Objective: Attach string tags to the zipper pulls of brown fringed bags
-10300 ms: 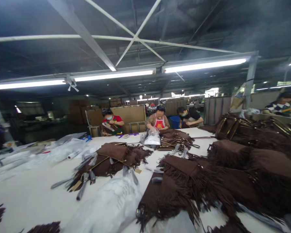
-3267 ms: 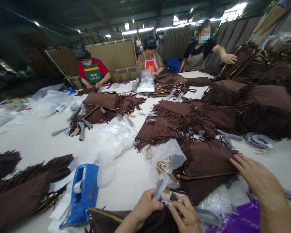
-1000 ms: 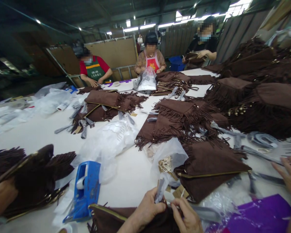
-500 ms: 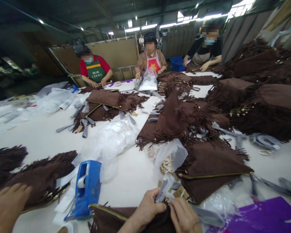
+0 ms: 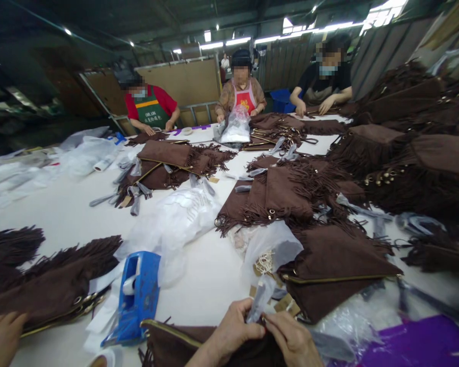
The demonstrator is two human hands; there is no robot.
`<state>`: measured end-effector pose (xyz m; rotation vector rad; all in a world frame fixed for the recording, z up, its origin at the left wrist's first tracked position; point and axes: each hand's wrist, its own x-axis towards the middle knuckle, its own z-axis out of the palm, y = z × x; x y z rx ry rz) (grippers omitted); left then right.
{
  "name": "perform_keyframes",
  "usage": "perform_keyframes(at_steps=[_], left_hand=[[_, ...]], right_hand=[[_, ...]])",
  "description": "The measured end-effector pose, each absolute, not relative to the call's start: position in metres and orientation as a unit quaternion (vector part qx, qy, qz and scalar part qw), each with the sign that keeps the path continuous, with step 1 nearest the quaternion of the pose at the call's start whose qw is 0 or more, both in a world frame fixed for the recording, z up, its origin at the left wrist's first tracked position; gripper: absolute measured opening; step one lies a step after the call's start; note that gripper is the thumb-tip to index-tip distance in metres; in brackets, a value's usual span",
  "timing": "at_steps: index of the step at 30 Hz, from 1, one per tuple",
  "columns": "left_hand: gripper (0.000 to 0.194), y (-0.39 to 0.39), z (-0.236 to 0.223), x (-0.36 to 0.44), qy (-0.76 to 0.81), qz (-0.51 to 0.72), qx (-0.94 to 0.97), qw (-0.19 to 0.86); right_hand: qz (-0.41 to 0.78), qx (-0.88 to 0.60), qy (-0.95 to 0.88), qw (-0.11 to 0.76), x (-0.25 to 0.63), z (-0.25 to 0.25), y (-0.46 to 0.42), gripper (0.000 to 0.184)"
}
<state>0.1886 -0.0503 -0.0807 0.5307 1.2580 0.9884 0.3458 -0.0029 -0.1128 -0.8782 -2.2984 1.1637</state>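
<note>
A dark brown fringed pouch (image 5: 199,332) with a gold zipper lies at the bottom edge, under my hands. My left hand (image 5: 229,329) is closed at its top edge, pinching a strap (image 5: 260,298) wrapped in clear plastic. Right beside it, my right hand (image 5: 290,334) has its fingers pressed together at the pouch's corner by the strap's end. What its fingertips grip there is partly hidden. Just beyond lie small brown card tags (image 5: 288,305) and a plastic bag of cream-coloured strings (image 5: 265,261).
Left of my hands stands a blue tape dispenser (image 5: 139,295). Another zippered pouch (image 5: 336,265) lies front right, near purple material (image 5: 421,341). A neighbour's hand (image 5: 3,331) rests on fringed pouches at left. Three people work across the table, and pouches are piled at right (image 5: 439,163).
A pouch blurred in motion over the middle pile now lies flat on it. Another brown fringed piece has appeared at the right edge. The neighbour's hand shifted left and down; my hands barely moved.
</note>
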Motion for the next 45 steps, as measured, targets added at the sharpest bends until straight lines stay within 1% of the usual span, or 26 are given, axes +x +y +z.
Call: perform_keyframes(at_steps=[5,10,15,17,20,26,31,34,38,45], left_hand=[[0.028,-0.051,-0.078,0.187,0.547,0.446,0.224,0.672],[0.029,-0.054,-0.082,0.186,0.548,0.443,0.218,0.675],[0.038,-0.059,-0.089,0.185,0.543,0.449,0.196,0.682],[0.044,-0.060,-0.089,0.184,0.547,0.450,0.184,0.682],[0.048,-0.061,-0.087,0.184,0.533,0.456,0.194,0.686],[0.055,-0.066,-0.089,0.184,0.530,0.462,0.238,0.670],[0.056,-0.067,-0.088,0.184,0.543,0.483,0.268,0.632],[0.054,-0.065,-0.082,0.185,0.525,0.491,0.277,0.637],[0.055,-0.064,-0.078,0.186,0.518,0.491,0.273,0.645],[0.059,-0.065,-0.084,0.185,0.493,0.502,0.251,0.665]], right_hand=[[0.452,-0.319,-0.813,0.182,0.348,-0.106,0.002,0.030],[0.447,-0.323,-0.827,0.108,0.346,-0.103,0.007,0.024],[0.428,-0.338,-0.837,0.054,0.339,-0.094,0.010,0.023],[0.420,-0.339,-0.840,0.053,0.338,-0.092,0.010,0.023],[0.415,-0.343,-0.840,0.074,0.338,-0.090,0.011,0.023],[0.453,-0.357,-0.808,0.120,0.333,-0.093,0.018,0.024],[0.508,-0.409,-0.753,0.086,0.320,-0.096,0.024,0.020],[0.568,-0.403,-0.715,0.067,0.312,-0.098,0.028,0.018],[0.616,-0.390,-0.683,0.046,0.309,-0.100,0.031,0.019],[0.654,-0.389,-0.648,0.020,0.315,-0.103,0.032,0.023]])
